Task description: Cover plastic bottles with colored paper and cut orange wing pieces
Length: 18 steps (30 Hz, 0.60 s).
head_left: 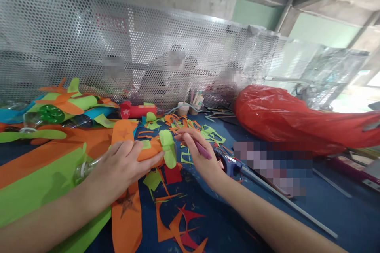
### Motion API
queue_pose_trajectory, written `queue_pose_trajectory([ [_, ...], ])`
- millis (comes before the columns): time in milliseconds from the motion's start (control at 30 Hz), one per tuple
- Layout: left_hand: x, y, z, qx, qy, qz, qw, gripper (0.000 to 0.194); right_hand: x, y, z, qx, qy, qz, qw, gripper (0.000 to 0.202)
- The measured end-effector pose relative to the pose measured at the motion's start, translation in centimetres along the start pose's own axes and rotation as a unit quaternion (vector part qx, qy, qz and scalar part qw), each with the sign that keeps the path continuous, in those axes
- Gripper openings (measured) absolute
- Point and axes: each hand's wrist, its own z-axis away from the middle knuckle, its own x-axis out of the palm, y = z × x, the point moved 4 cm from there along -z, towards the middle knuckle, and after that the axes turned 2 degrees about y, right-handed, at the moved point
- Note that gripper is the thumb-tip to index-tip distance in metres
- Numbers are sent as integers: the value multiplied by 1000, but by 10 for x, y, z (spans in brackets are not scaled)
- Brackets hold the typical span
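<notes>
The orange-wrapped bottle (150, 151) was held tilted over the bench (326, 213), roughly mid-view, its clear neck (80, 172) pointing left & twd the wearer; a lime green piece (168, 150) sat across its far end, w/ a small lime patch on the orange nearby; the left hand (126, 162) lay over the bottle from above, grip closed round it, fingers stretched along the wrap twd the green piece; the right hand (202, 158) had its grip closed on a purple stick (202, 150) (pen or brush, couldn't tell which), fingertips just beside the green piece; whether they touched it wasn't clear.

A long orange strip (127, 221) w/ dark star marks crossed under the bottle; left of it, a big lime sheet (35, 197) lay beside more orange; orange, lime & red scraps (178, 229) littered the bench nr the hands, w/ a further heap of offcuts (213, 134) beyond.

Just right of the right hand, partly hidden by it, lay a blue glue gun (230, 163), a long white rod (291, 201) running from it; farther back: a red bottle (144, 111), two cups (183, 109) of sticks, a pile of decorated bottles (74, 104) at left; a big red plastic bag (273, 114) at right; behind it all, a perforated metal screen (192, 35), w/ people dimly visible thru the holes.
</notes>
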Motion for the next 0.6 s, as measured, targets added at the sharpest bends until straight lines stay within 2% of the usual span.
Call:
queue_pose_trajectory([
  [133,5,0,1,-6,8,3,1000,72,4,1,3,-39,-76,54,995,13],
  [200,7,-3,0,-11,10,23,1000,73,4,3,3,-62,-101,60,991,17],
  [300,3,-15,-2,-46,35,128,990,73,4,7,3,-90,-117,80,986,23],
  [367,-2,-29,-5,-92,42,226,969,68,4,9,3,-99,-121,87,984,26],
  [433,-7,-42,-10,-108,46,303,946,59,4,12,3,-94,-124,93,983,26],
  [500,-13,-61,-14,-144,66,338,928,56,4,13,2,-89,-121,101,984,27],
  [533,-13,-72,-16,-175,63,342,921,56,4,13,2,-88,-118,107,983,27],
  [600,-10,-93,-17,-231,11,345,910,53,4,12,2,-90,-110,119,983,27],
])
